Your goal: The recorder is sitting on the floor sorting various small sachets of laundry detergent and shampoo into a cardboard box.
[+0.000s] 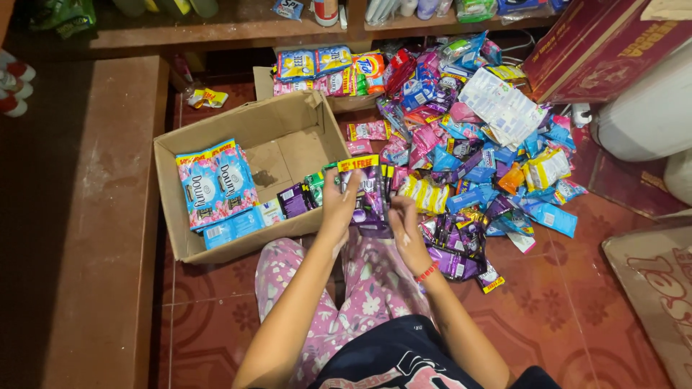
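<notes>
Both hands' grip closed on a strip of purple sachets, left hand and right hand at its sides, over the pink-patterned lap, cardboard box just left, sachet pile right, blue softener packs inside the box

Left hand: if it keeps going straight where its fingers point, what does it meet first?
The left hand points up-frame, already holding the purple sachet strip. Past that, probably the cardboard box wall corner, then bare floor; depth is unclear.
</notes>
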